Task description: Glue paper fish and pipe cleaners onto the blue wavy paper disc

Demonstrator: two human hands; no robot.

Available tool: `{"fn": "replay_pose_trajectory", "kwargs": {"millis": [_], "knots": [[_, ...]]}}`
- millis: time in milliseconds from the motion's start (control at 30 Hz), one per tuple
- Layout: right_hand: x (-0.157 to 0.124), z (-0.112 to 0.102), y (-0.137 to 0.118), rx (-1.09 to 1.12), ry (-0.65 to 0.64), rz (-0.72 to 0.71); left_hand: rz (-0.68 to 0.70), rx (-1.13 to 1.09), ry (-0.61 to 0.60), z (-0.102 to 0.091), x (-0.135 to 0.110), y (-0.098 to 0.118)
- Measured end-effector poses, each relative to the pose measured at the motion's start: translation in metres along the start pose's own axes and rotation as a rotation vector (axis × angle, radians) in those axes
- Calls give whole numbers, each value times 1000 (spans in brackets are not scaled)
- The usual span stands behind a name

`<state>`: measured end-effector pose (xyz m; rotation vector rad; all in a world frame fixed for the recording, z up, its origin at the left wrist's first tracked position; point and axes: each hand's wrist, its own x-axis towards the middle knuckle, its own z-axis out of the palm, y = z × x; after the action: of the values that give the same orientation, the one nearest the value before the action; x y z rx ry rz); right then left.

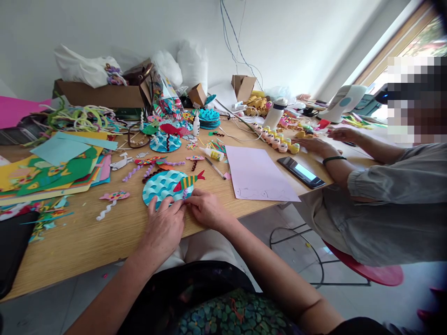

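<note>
A round blue disc [159,184] with a wave pattern lies at the table's front edge. Over its right side stands a striped paper fish [188,183] with a red head and tail, above a short lilac curled pipe cleaner [186,192]. My left hand [165,223] is closed on the disc's near rim, its fingers bent over the top. Fingers pinched, my right hand [206,209] meets it at the base of the pipe cleaner; the fingertips partly hide the contact. To the left lies a pink spotted paper fish [115,195] on a white curled stem.
A lilac sheet [260,174], a pen [215,168] and a glue bottle [213,154] lie to the right. Beyond are a phone [301,172] and a co-worker's hands [319,146]. Coloured paper [66,163] is piled left; a finished-looking disc [164,142] stands behind.
</note>
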<state>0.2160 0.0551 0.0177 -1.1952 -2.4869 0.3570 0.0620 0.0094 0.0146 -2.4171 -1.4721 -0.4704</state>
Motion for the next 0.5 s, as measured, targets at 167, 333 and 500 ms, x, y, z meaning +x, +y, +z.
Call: {"fn": "replay_pose_trajectory", "kwargs": {"millis": [167,333,500], "knots": [[1,-7,-5,-44,-48,-26,8,-4,-1,-1,1,0],[2,-8,-7,-141,-57,-70,14,-10,-5,-4,2,2],[2,-5,-6,-171,-42,-112,17,-9,-6,-6,3,4]]}}
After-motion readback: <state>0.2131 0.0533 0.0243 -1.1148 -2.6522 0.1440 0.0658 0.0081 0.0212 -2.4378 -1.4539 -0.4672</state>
